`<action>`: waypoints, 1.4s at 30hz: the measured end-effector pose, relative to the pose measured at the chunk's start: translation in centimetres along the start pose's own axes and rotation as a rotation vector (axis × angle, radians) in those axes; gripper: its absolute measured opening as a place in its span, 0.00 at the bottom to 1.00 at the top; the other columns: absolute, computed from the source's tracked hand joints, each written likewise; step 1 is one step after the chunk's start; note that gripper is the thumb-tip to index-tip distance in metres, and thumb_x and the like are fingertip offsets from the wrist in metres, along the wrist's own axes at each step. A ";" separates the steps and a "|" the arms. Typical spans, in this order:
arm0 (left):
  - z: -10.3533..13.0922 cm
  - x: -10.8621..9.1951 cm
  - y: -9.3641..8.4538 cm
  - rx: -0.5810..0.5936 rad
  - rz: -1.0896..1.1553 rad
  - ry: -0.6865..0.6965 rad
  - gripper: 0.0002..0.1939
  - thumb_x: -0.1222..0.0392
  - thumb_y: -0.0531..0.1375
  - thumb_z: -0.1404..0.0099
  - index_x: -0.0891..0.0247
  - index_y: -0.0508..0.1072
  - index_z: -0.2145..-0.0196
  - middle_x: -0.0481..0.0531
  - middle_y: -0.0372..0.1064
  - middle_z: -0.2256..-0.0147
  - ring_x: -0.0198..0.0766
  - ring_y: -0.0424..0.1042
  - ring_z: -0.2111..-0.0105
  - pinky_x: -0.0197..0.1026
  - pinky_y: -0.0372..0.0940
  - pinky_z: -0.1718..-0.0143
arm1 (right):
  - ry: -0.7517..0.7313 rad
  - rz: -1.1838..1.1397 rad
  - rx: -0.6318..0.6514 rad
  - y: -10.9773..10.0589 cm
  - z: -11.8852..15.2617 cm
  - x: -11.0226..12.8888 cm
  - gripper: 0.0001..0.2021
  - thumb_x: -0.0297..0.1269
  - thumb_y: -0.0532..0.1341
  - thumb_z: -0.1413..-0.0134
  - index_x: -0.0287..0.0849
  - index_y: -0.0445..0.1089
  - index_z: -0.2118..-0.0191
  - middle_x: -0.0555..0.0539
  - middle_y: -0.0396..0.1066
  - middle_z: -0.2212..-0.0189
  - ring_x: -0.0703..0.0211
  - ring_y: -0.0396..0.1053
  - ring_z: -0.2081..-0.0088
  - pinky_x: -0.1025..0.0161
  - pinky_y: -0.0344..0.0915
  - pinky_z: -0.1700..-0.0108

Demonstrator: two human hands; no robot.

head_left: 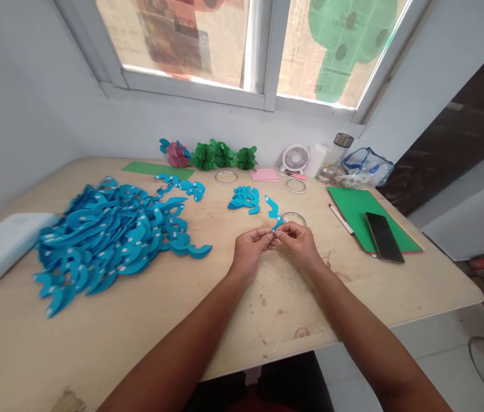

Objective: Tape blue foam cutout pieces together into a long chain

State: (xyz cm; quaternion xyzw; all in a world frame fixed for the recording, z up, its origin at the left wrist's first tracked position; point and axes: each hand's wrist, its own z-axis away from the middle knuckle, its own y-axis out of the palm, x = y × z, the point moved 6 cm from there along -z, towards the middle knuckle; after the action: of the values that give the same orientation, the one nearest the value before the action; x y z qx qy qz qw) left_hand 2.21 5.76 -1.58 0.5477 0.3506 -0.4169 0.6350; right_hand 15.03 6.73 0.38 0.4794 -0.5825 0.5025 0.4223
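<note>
My left hand [254, 246] and my right hand [297, 241] meet over the middle of the table, fingertips pinched together on one end of a blue paper strip [272, 207]. The strip is wavy, has small white squares on it, and stretches away from my fingers toward the window. Just beyond my hands lies a small bunch of blue paper pieces [244, 198]. To the left spreads a large heap of similar blue paper pieces [108, 229], many with white squares. A tape roll [294, 217] lies partly behind my right hand.
Green [223, 154] and pink paper flowers [177, 153] stand along the wall. Two more tape rolls [226, 177], a small fan [296, 158] and a glass bottle [337, 153] are at the back. On the right, a phone [383, 236] rests on green sheets [353, 212]. A white box [6, 246] sits far left.
</note>
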 end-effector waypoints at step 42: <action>0.0 -0.2 -0.2 -0.066 -0.114 0.121 0.07 0.61 0.63 0.53 0.68 0.75 0.76 0.51 0.72 0.78 0.33 0.69 0.79 0.36 0.65 0.74 | -0.189 0.292 -0.058 0.0 0.4 1.3 0.06 0.35 0.60 0.56 0.41 0.72 0.76 0.48 0.71 0.75 0.60 0.66 0.70 0.64 0.61 0.67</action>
State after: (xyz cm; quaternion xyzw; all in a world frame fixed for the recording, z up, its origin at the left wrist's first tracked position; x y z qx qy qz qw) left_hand 1.92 5.75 -1.47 0.5297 0.4325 -0.4069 0.6056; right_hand 14.78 6.12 1.59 0.4225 -0.6971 0.4942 0.3020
